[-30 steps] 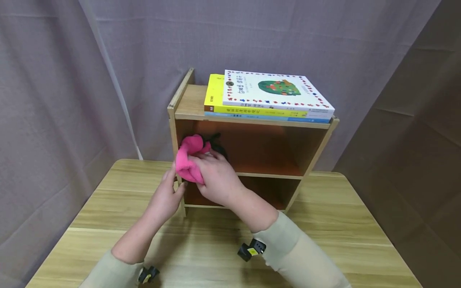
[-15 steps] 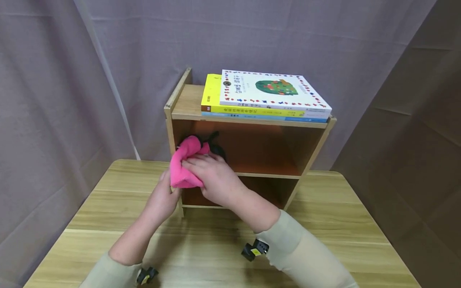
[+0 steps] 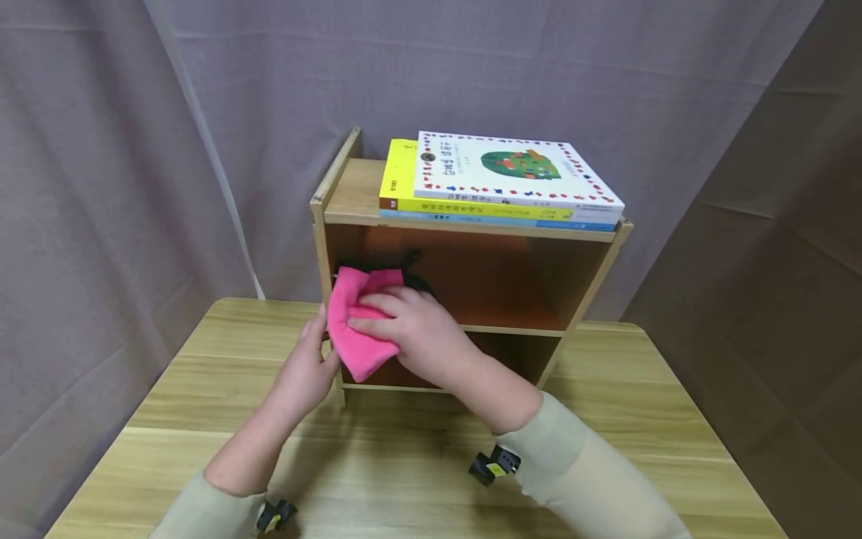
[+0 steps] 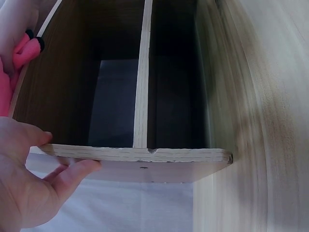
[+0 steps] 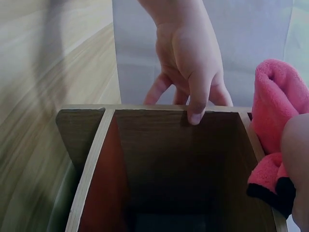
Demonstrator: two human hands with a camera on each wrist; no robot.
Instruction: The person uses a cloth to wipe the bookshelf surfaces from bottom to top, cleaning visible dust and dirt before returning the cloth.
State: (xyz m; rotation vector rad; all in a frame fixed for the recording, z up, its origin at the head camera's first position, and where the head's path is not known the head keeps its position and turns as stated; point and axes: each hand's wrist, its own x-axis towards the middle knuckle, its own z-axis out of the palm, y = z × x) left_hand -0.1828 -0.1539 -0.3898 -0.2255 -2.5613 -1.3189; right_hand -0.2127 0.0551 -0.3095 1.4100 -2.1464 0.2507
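Observation:
A small wooden bookshelf point(image 3: 471, 327) stands on the table. My left hand point(image 3: 306, 374) grips the front edge of its left side panel; in the left wrist view the fingers and thumb of that hand point(image 4: 29, 179) straddle the panel point(image 4: 183, 154). My right hand point(image 3: 431, 337) holds a pink plush cloth point(image 3: 367, 348) with black trim at the left front of the upper compartment. Its fingers lie over the cloth, and its thumb is hidden. In the right wrist view, the folded cloth point(image 5: 275, 106) is beside a shelf board, partly covered by the right hand point(image 5: 297, 159).
Several books point(image 3: 512, 172) lie stacked on the bookshelf's top board, the uppermost white with a green picture. A wood-grain table point(image 3: 222, 359) extends around the shelf. Grey curtains point(image 3: 269, 90) hang behind and to the sides.
My right hand has shifted slightly right and down with the cloth, which now spreads flatter and hangs lower. My left hand stays on the side panel.

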